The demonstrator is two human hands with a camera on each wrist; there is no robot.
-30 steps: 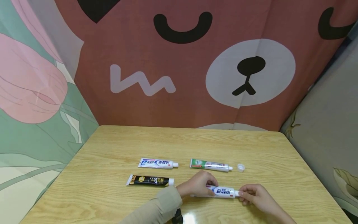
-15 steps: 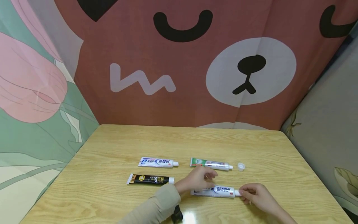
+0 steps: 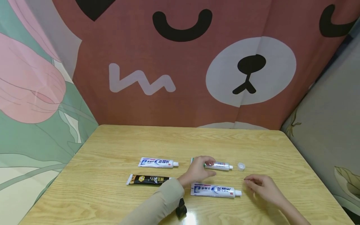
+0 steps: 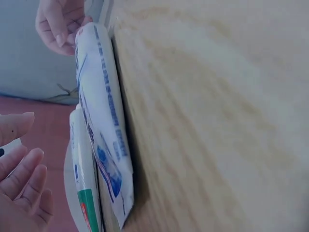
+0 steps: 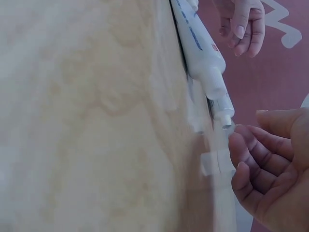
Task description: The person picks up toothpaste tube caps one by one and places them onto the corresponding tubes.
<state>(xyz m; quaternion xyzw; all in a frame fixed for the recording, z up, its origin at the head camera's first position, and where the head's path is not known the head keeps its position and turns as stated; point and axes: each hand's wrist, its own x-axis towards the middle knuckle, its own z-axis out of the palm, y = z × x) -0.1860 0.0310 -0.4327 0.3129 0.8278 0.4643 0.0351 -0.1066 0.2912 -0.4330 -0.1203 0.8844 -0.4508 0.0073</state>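
Observation:
A capped white-and-blue toothpaste tube [image 3: 215, 190] lies on the table between the hands. My left hand [image 3: 199, 170] hovers behind it, thumb and fingers apart, holding nothing. It partly covers a green-and-white toothpaste tube [image 3: 222, 166], which has a bare nozzle. Whether the fingers touch that tube I cannot tell. A loose translucent cap [image 3: 241, 166] sits just right of the nozzle. My right hand [image 3: 262, 187] is off the near tube's white cap [image 3: 238, 193], a small gap away. In the right wrist view, that right hand [image 5: 275, 164] has loosely bent fingers with nothing in them.
Farther left lie another white-and-blue toothpaste tube [image 3: 157, 162] and a black toothpaste tube [image 3: 149, 179], its cap end hidden by my left sleeve [image 3: 166, 200]. A small black object [image 3: 181, 209] shows beside the sleeve. Printed cloths hang behind and beside the wooden table [image 3: 112, 140].
My left hand has let go of the near white-and-blue tube and moved back towards the green-and-white one. My right hand has released that near tube's cap and shifted slightly right.

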